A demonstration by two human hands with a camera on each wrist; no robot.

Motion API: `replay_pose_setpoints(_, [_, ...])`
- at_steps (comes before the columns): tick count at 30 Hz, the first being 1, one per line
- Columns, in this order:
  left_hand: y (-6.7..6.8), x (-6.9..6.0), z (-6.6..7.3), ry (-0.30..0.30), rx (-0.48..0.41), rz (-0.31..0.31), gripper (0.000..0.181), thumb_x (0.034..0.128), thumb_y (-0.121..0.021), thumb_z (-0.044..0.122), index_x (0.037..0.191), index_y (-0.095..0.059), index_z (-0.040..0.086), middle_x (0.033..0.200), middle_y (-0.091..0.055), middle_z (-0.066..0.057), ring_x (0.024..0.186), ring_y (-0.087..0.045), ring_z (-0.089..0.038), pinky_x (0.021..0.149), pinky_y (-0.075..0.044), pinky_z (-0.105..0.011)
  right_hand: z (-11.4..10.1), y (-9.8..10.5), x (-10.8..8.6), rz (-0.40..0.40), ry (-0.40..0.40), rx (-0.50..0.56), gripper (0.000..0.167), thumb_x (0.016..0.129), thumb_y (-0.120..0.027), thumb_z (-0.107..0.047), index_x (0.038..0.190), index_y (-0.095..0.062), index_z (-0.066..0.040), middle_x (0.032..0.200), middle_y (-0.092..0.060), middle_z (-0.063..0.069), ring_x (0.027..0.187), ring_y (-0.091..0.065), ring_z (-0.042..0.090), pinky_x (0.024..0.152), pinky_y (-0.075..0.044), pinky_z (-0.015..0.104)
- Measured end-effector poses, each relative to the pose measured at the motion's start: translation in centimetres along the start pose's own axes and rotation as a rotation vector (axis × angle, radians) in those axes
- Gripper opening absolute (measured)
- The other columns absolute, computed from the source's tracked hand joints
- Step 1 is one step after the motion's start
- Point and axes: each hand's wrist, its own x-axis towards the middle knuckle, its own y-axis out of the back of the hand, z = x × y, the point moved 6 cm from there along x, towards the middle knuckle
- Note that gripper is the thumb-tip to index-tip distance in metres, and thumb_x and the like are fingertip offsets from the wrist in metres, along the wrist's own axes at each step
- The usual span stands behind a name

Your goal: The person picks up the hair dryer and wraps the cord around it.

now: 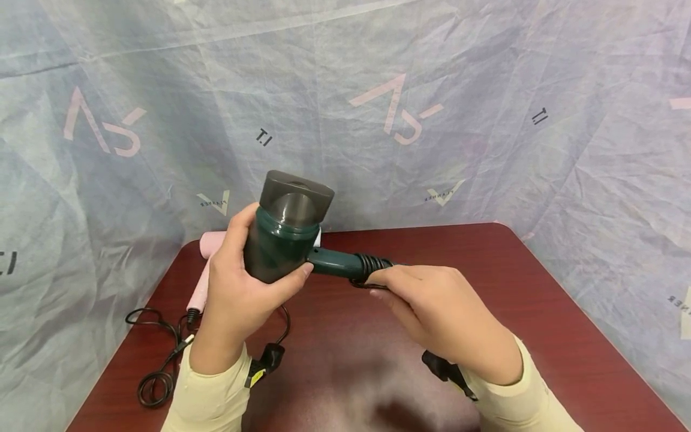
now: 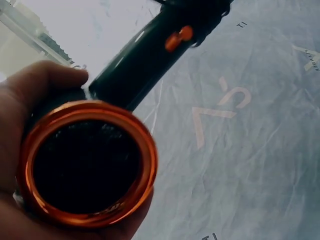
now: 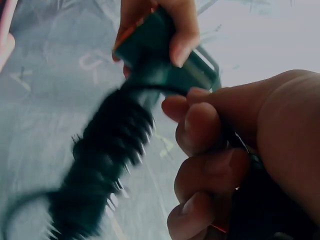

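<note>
Hair dryer showing dark green with orange accents.
Rear ring and switch gleaming orange, nozzle looking smoky grey-brown, coiled cord showing black; second dryer showing pink, worktop reddish-brown, sleeves pale yellow, backdrop greyish-blue, carrying pink, black and cream markings.

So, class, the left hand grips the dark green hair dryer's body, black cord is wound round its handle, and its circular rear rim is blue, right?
Not blue: the hair dryer's circular rear rim is orange, as the left wrist view shows.

Screened-off booth — wrinkled grey sheeting with printed logos on three sides of red-brown table.
</note>
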Motion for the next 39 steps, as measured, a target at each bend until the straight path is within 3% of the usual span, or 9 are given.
replay_pose_setpoints(5, [-0.3,0.0,0.2,0.059,0.016,-0.105,0.095,0.0641,-0.096,0.007,0.142,-0.055,0.041,0.114,-0.068,0.014,0.1,-0.064,-0.013,0.085,-0.052,-0.026,0.6,1.2,-0.1,0.015,0.009,0.072,0.018,0.09,-0.079,-0.015,0.106,-0.073,-0.02,0.085,-0.067,-0.017,0.066,-0.053,-0.006,0.061,-0.046,0.012])
replay_pose_setpoints(10, [-0.2,-0.1,0.8,0.082,0.0,-0.179,0.094,0.0635,-0.096,0.005,0.141,-0.056,0.04,0.111,-0.069,0.014,0.095,-0.065,-0.013,0.082,-0.052,-0.027,0.8,1.7,0.0,0.018,0.024,0.107,0.02,0.087,-0.083,-0.014,0.104,-0.074,-0.021,0.087,-0.067,-0.016,0.071,-0.055,-0.006,0.066,-0.047,0.011])
replay_pose_setpoints(18, [-0.1,-0.2,1.2,0.059,-0.139,-0.261,0.093,0.0623,-0.095,-0.001,0.142,-0.058,0.029,0.113,-0.071,0.004,0.095,-0.068,-0.02,0.084,-0.054,-0.029,0.6,2.1,0.4,0.054,0.092,0.197,0.021,0.086,-0.083,-0.011,0.105,-0.075,-0.018,0.09,-0.068,-0.014,0.076,-0.053,-0.002,0.069,-0.042,0.01])
replay_pose_setpoints(26, [0.1,-0.3,1.0,-0.004,-0.191,-0.279,0.094,0.0595,-0.095,-0.002,0.143,-0.058,0.02,0.116,-0.071,-0.005,0.096,-0.067,-0.023,0.085,-0.053,-0.029,0.9,2.2,0.5,0.06,0.105,0.279,0.028,0.083,-0.084,-0.005,0.106,-0.075,-0.016,0.093,-0.069,-0.012,0.08,-0.058,0.0,0.071,-0.044,0.01])
replay_pose_setpoints(33, [0.3,-0.5,0.9,0.0,-0.303,-0.296,0.092,0.0588,-0.093,-0.005,0.143,-0.057,0.01,0.121,-0.069,-0.013,0.098,-0.067,-0.025,0.088,-0.052,-0.029,1.2,1.6,0.4,0.029,0.102,0.362,0.03,0.085,-0.081,-0.002,0.11,-0.074,-0.016,0.099,-0.071,-0.009,0.086,-0.062,0.001,0.073,-0.047,0.011])
replay_pose_setpoints(39, [0.3,-0.6,1.0,-0.049,-0.37,-0.304,0.094,0.0564,-0.092,-0.009,0.142,-0.056,0.002,0.12,-0.069,-0.017,0.101,-0.068,-0.025,0.091,-0.053,-0.029,1.6,0.4,0.3,-0.015,0.086,0.313,0.026,0.087,-0.082,-0.011,0.11,-0.079,-0.024,0.098,-0.058,-0.008,0.088,-0.051,0.003,0.074,-0.04,0.01])
